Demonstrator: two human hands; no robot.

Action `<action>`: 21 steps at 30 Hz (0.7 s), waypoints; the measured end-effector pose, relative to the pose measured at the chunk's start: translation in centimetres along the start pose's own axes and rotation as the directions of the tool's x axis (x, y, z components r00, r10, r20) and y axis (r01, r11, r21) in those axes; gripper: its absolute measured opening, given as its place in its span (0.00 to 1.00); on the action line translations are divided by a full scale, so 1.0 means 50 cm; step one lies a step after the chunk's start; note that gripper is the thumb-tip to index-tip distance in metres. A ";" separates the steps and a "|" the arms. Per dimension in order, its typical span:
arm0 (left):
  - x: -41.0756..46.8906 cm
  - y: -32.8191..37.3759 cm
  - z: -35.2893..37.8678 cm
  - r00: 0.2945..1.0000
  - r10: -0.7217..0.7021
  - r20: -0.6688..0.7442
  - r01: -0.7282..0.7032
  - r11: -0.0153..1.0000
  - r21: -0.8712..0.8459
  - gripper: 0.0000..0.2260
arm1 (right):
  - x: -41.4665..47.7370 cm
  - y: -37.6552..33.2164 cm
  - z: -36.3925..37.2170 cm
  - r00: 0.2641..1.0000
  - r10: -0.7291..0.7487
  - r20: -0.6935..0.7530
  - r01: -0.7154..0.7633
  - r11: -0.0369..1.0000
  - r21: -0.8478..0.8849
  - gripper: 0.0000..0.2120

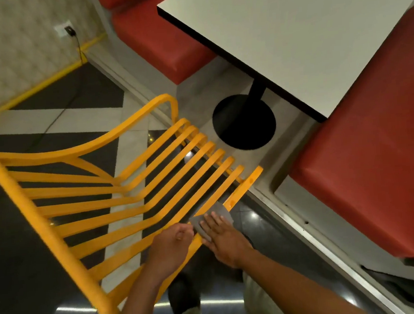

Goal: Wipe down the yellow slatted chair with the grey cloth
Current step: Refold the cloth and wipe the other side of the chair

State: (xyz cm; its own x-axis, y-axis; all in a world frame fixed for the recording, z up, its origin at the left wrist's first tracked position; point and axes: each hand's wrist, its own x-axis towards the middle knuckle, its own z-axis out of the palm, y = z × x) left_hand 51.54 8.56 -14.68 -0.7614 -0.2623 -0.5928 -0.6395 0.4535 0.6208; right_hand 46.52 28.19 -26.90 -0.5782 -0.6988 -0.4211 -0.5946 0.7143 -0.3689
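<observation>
Low centre of the frame: the right hand (223,232) lies flat, fingers spread, pressing the grey cloth (212,218) onto the near side rail of the yellow slatted chair (120,196) — apparently to wipe along it. The left hand (171,241) curls loosely beside the cloth's edge, seemingly steadying the rail; whether it pinches the cloth cannot be told. The chair fills the left and centre; its legs are hidden beneath the slats. Farther, upper right — a white bench (289,26) cut off by the frame, flanked by red seats (374,156).
</observation>
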 end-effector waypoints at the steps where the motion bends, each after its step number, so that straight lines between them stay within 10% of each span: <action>1: 0.010 0.009 0.013 1.000 -0.008 -0.009 0.008 0.999 0.033 0.09 | 0.003 0.023 -0.006 1.000 -0.024 -0.007 0.024 1.000 -0.013 0.30; 14: 0.094 0.045 0.201 0.973 -0.186 -0.139 0.225 0.904 0.363 0.17 | 0.052 0.295 -0.103 0.976 -0.214 -0.027 0.206 0.961 -0.184 0.28; 21: 0.094 0.013 0.239 0.946 -0.177 -0.270 0.265 0.904 0.336 0.14 | 0.102 0.397 -0.156 0.990 -0.043 -0.137 0.046 0.999 0.015 0.22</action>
State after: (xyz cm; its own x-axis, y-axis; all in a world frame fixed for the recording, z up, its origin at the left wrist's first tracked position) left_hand 48.85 17.79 -23.20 -0.6364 -0.5586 -0.5320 -0.7439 0.6268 0.2318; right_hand 27.42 38.53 -29.91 -0.6229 -0.7276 -0.2872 -0.6122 0.6820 -0.4000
